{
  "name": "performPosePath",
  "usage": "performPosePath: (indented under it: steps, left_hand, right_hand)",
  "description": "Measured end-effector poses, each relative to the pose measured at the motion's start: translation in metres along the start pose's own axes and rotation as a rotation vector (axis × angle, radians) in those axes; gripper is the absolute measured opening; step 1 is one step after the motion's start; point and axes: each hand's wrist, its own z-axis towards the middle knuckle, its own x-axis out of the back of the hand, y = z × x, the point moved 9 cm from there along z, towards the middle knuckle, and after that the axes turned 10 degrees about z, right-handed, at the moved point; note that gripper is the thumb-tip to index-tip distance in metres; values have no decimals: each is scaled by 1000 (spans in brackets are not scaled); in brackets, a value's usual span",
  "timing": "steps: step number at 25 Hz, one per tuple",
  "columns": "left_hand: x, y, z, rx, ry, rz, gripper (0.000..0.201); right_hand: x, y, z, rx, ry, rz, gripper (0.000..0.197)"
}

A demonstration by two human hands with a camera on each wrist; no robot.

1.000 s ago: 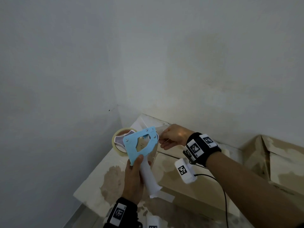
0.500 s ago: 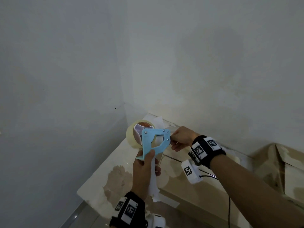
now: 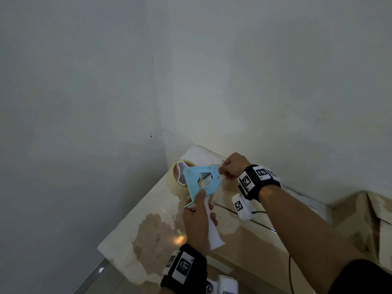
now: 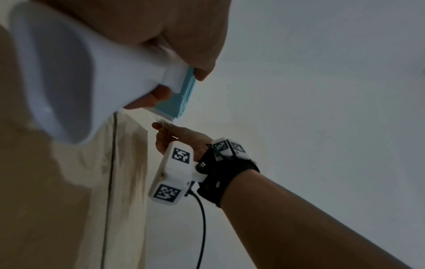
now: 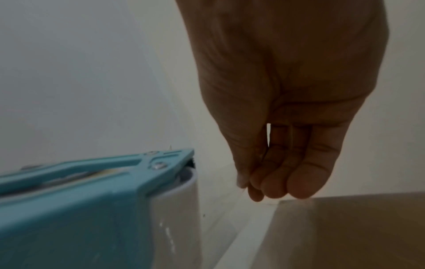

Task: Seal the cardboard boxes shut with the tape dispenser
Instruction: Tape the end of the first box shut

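Observation:
My left hand (image 3: 198, 221) grips the white handle of the light-blue tape dispenser (image 3: 201, 183), which carries a roll of clear tape (image 3: 177, 177). The dispenser is held above the far left corner of a cardboard box (image 3: 161, 228) with a worn, patchy top. My right hand (image 3: 230, 168) is at the dispenser's front end, its fingertips (image 5: 260, 183) pinching the thin clear tape end. The left wrist view shows the handle (image 4: 76, 76) in my palm and the right hand (image 4: 174, 134) beyond. In the right wrist view the dispenser (image 5: 96, 185) lies left of the pinching fingers.
White walls meet in a corner right behind the box. A second cardboard box (image 3: 360, 219) stands at the right. A black cable (image 3: 290, 268) hangs from the right wrist unit across the box top. Floor shows at the lower left.
The dispenser has tilted so its blue side plate faces up and its front points right. The right hand stays at the front end, pinching the tape.

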Motion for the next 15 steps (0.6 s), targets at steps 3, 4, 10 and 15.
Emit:
performPosePath:
  steps: [3,4,10,15]
  left_hand:
    - [-12,-11,7,105,42,-61,24]
    - [-15,-14,9,125,45,-75,26]
    - [-18,-22,15,136,108,-21,24]
    - [-17,-29,20,149,132,-43,30]
  right_hand:
    - [-1,6,8,30,46,-66,20]
    - [-1,8,11,37,63,-84,27]
    - [-2,21,30,24,95,-110,24]
    - [-10,29,50,-29,71,-170,18]
